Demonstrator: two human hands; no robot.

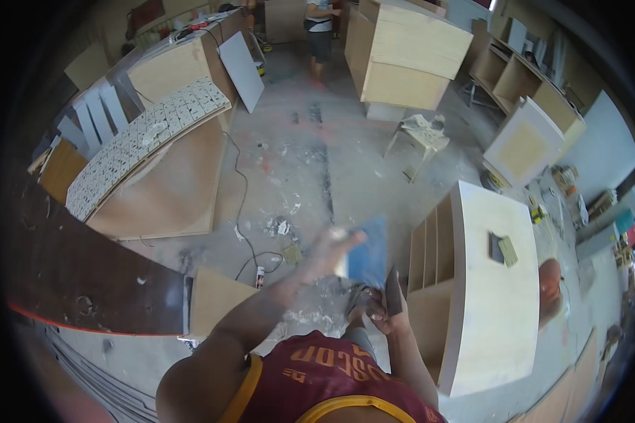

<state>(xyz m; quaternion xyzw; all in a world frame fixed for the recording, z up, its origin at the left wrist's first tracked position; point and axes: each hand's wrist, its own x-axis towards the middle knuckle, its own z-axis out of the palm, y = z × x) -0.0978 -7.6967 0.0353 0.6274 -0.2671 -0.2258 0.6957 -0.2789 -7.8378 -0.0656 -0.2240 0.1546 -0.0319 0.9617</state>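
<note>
My left hand (334, 248), smeared by motion, reaches out in front of my body. Its fingers are closed at the edge of a flat blue panel or sheet (369, 252), which is also blurred, so its exact kind is unclear. Lower and to the right, my right hand (388, 319) grips a dark grey flat block (394, 292) that looks like a sanding block. Close to the right hand stands a pale wooden cabinet (430, 310) with open shelves and a white outer panel (497, 317). Two small pieces, one dark grey and one olive (506, 251), lie on that panel.
A dark brown curved panel (106, 271) is at the left, below a curved piece with a patterned top (148, 137). A cable (238, 190) snakes over the dusty floor. Ahead are a white stool (422, 137), a large wooden cabinet (409, 60) and another person (319, 32).
</note>
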